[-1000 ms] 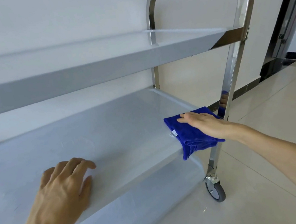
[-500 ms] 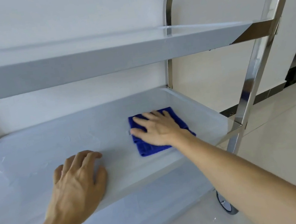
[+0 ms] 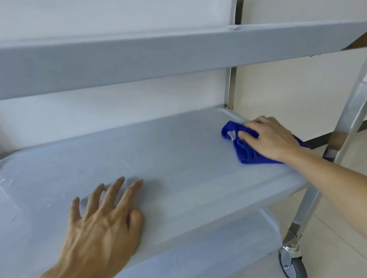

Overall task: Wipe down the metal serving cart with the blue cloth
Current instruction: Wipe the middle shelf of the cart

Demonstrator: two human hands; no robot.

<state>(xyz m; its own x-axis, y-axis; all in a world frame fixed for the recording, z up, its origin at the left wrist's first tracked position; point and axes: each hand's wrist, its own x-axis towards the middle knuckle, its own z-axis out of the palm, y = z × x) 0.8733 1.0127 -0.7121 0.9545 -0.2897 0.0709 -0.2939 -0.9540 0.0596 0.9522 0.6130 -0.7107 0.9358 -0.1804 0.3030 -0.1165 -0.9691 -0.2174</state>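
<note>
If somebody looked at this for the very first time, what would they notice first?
The bright blue cloth jumps out first: it lies at the right end of the cart's middle shelf, with the right hand pressing down on it. Next comes the left hand, spread flat on the front of the same shelf. A small grey wheel shows at the bottom right on the pale floor.

Left hand [image 3: 100, 225] palm down, fingers spread and straight, pointing to 1 o'clock, forearm entering from 7 o'clock. Right hand [image 3: 269, 139] palm down, fingers lightly bent, pointing to 10 o'clock; bare forearm stretches in from 4 o'clock. Hands well apart.
</note>
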